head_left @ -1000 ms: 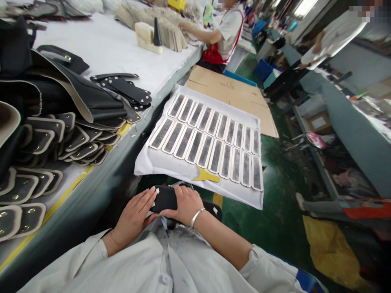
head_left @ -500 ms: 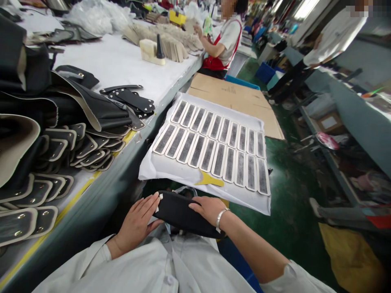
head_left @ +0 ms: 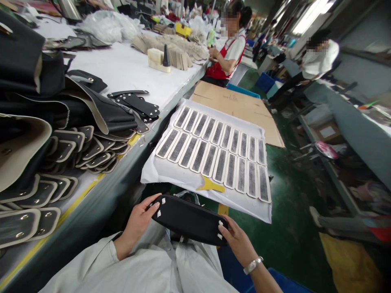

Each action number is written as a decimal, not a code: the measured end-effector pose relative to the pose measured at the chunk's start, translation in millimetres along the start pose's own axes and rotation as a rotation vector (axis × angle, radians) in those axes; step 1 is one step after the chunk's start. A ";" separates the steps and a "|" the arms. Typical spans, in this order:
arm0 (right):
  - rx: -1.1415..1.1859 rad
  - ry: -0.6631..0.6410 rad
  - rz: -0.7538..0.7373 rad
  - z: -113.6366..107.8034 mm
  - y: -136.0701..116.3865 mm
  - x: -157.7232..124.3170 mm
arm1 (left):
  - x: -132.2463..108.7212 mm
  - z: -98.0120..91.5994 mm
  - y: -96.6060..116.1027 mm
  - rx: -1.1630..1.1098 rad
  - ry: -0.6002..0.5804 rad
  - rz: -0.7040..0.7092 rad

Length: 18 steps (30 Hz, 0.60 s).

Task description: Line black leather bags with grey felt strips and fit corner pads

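I hold a long black leather panel [head_left: 191,219] across my lap, stretched flat between both hands. My left hand [head_left: 139,221] grips its left end with thumb and fingers, fingertips taped white. My right hand [head_left: 236,240], with a silver bracelet at the wrist, grips the right end the same way. Just beyond the panel lies a white sheet [head_left: 171,173] carrying two rows of several grey glued strips [head_left: 214,152] with pale borders, and a yellow scraper [head_left: 210,185] rests on its near edge.
A long white worktable [head_left: 122,67] runs along my left, piled with black leather parts [head_left: 61,146] and riveted straps [head_left: 137,103]. Flat cardboard [head_left: 238,106] lies past the sheet. One person in a red apron [head_left: 227,53] sits at the table's far end; another bends at right [head_left: 317,61].
My right hand slid from the panel's middle to its right end, so the panel is now spread full length between both hands. The view tilted up slightly.
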State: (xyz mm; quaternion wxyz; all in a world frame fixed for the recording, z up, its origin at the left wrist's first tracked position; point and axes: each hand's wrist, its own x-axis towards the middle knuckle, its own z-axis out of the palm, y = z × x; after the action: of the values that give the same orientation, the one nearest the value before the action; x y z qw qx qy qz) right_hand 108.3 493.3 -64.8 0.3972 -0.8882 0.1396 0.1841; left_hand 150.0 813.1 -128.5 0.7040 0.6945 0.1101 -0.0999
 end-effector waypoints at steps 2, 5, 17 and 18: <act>0.039 0.034 -0.046 4.2 3.0 -4.9 | -5.3 2.1 0.3 0.073 0.042 0.053; 0.011 0.058 -0.098 7.4 5.8 -6.2 | -7.5 2.3 -1.9 0.062 0.062 0.008; -0.490 0.186 -0.468 22.0 -64.2 5.9 | -4.5 -12.0 -12.3 -0.618 -0.157 -0.211; -0.517 0.141 -0.556 34.2 -78.8 7.7 | -3.4 -12.4 -11.6 -0.620 -0.157 -0.214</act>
State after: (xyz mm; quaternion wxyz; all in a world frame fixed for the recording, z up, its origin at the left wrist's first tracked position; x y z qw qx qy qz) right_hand 138.9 569.2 -37.7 0.1842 -0.9735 -0.1305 0.0371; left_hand 143.1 825.3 -138.7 0.8735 0.4220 0.1531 -0.1883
